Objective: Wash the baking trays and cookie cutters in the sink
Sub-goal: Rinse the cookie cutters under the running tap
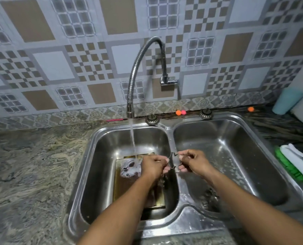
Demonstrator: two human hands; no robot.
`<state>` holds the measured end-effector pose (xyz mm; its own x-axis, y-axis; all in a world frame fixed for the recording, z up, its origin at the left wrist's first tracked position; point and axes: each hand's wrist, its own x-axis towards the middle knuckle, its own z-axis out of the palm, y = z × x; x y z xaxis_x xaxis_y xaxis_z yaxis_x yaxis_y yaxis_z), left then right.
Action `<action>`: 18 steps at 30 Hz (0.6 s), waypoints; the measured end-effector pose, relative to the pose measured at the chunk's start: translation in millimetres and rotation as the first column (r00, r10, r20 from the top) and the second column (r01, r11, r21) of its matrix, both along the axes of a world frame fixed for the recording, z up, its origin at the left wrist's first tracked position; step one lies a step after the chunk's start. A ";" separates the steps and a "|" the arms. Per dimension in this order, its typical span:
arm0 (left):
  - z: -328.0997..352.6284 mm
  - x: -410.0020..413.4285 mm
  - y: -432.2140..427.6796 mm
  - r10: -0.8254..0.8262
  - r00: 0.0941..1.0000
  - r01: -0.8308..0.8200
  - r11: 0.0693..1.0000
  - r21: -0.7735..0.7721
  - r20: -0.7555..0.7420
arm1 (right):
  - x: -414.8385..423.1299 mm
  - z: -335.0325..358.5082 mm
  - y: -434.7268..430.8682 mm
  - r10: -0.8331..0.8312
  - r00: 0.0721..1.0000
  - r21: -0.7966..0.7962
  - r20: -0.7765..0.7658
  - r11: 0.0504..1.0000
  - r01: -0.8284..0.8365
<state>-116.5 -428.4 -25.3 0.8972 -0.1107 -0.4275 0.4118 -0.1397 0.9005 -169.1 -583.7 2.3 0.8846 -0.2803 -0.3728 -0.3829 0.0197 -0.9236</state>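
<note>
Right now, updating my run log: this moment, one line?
left hand, right hand: pinch cookie cutter | over sink divider | tap runs onto baking tray

Sink (191, 221): stainless steel, brushed, its sheen dulled by a water film and droplets on the rim; tap (134, 68): ribbed flexible metal hose, bright chrome; tray (119, 188): metal, golden-brown, glossy and wet, with white suds on part of the surface; cutter (173, 160): thin bare metal strip, grey, wet; worktop (32, 174): mottled stone, polished, smooth; wall (58, 68): patterned tile, smooth, low gloss; plugs (152, 119): dark, dulled metal, ridged; cup (287, 100): pale teal, apparently plastic, matt; cloth (296, 158): white, soft fabric; green item (281, 160): rough texture, material cannot be told.
</note>
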 end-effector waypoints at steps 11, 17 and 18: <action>-64.0 -55.5 -127.8 -0.070 0.960 0.093 0.993 0.074 -0.270 | -43.7 -58.5 -121.2 0.055 0.941 0.033 -0.334 0.998 -0.047; -80.2 -67.8 -150.1 -0.253 0.905 0.346 0.906 0.244 -0.342 | -62.6 -107.0 -142.2 0.111 0.858 -0.004 -0.502 0.991 -0.131; -83.0 -70.2 -150.9 -0.260 0.898 0.362 0.894 0.263 -0.354 | -64.8 -112.8 -142.6 0.135 0.841 -0.016 -0.524 0.986 -0.168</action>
<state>-186.7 -579.3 -108.4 0.6597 -0.1766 -0.7305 0.5429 -0.5600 0.6258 -233.9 -726.3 -110.4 0.5995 -0.1948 -0.7763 -0.8002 -0.1261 -0.5863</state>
